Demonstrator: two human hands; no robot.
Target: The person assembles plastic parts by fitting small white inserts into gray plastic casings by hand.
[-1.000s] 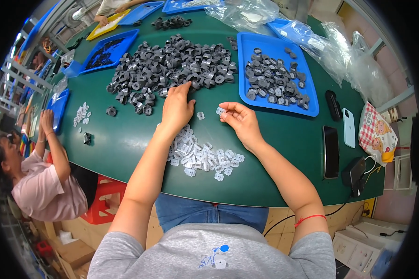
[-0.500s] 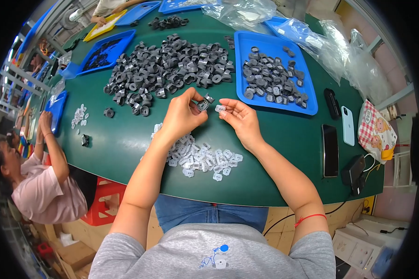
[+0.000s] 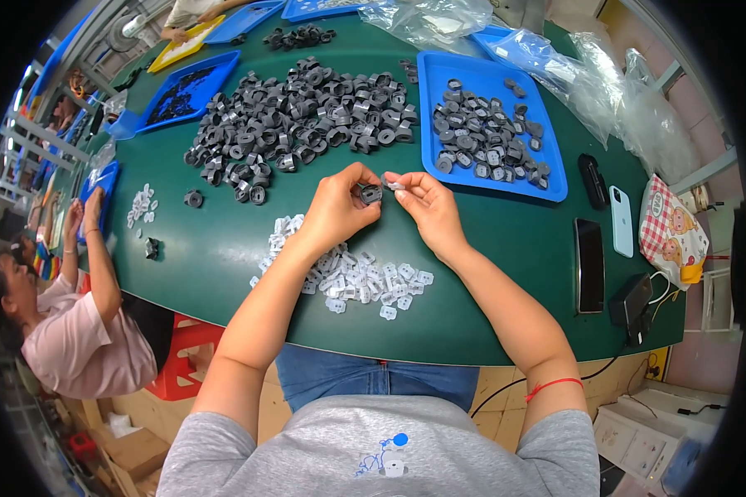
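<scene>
My left hand (image 3: 340,203) is closed on a dark grey plastic part (image 3: 370,195) between thumb and fingers. Close beside it, my right hand (image 3: 431,207) pinches a small white plastic piece (image 3: 396,186), and the fingertips of both hands nearly meet. A loose pile of white plastic pieces (image 3: 360,277) lies on the green table below my hands. Beyond them spreads a big heap of dark grey plastic parts (image 3: 307,116). To the right, a blue tray (image 3: 547,178) holds many grey parts, several with pale inserts showing.
A black phone (image 3: 588,265), a light blue phone (image 3: 620,222) and a checked pouch (image 3: 671,232) lie at the right. Clear plastic bags (image 3: 588,83) cover the back right. A co-worker (image 3: 75,323) sits at the left, near a small white pile (image 3: 142,205).
My hands have drawn together, bringing the white piece up to the grey part, which has turned in my left fingers. The co-worker's hands have moved apart.
</scene>
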